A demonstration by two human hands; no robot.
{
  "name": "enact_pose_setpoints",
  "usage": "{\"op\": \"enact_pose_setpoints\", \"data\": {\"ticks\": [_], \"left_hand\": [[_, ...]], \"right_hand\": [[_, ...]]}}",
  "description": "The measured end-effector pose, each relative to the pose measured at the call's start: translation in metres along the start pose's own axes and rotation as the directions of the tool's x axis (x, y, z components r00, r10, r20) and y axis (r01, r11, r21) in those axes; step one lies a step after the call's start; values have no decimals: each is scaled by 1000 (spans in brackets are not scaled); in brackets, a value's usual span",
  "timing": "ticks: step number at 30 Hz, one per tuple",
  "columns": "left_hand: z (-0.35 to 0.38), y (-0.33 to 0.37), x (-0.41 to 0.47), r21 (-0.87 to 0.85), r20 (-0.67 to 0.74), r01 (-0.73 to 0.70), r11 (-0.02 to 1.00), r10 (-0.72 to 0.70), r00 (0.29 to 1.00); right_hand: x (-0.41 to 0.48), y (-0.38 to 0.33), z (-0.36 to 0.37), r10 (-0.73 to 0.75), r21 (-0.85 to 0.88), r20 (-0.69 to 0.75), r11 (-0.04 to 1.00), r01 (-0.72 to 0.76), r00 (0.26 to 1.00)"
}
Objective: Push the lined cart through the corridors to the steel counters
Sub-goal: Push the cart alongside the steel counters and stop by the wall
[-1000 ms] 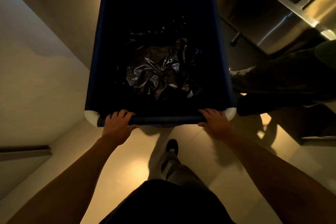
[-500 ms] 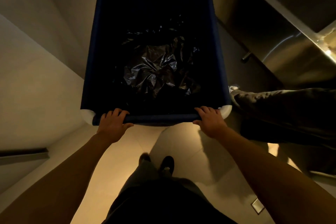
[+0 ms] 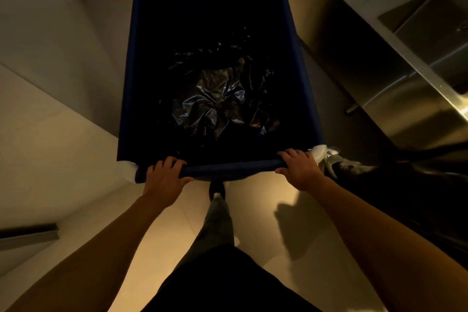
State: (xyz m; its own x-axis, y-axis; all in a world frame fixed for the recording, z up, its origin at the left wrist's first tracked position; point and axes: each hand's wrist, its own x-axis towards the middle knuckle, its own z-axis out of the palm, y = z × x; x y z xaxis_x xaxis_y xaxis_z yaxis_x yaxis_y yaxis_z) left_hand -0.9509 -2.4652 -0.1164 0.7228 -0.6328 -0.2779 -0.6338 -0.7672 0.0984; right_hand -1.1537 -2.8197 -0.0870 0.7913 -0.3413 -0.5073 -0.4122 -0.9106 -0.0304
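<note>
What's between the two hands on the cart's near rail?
Nothing: the head view shows the cart's dark blue padded near rail bare between left hand and right hand.

floor (image 3: 253, 213): pale | on it: cart (image 3: 229, 169), shoe (image 3: 216, 189), steel counter (image 3: 415, 99)

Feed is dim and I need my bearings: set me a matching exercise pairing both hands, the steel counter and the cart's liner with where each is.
1 left hand
2 right hand
3 steel counter
4 black liner

A crumpled in the cart bottom
B gripping handle bar, right end
C right of the cart
D gripping handle bar, left end

Pairs: 1-D, 2-B, 3-C, 4-A
</note>
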Motion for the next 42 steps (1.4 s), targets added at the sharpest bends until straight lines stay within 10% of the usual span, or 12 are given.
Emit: {"op": "enact_pose_setpoints", "data": {"ticks": [42], "left_hand": [[-129, -48, 363, -53, 139, 230, 972, -221, 965]], "right_hand": [[404, 42, -260, -146, -4, 122, 989, 148, 982]]}}
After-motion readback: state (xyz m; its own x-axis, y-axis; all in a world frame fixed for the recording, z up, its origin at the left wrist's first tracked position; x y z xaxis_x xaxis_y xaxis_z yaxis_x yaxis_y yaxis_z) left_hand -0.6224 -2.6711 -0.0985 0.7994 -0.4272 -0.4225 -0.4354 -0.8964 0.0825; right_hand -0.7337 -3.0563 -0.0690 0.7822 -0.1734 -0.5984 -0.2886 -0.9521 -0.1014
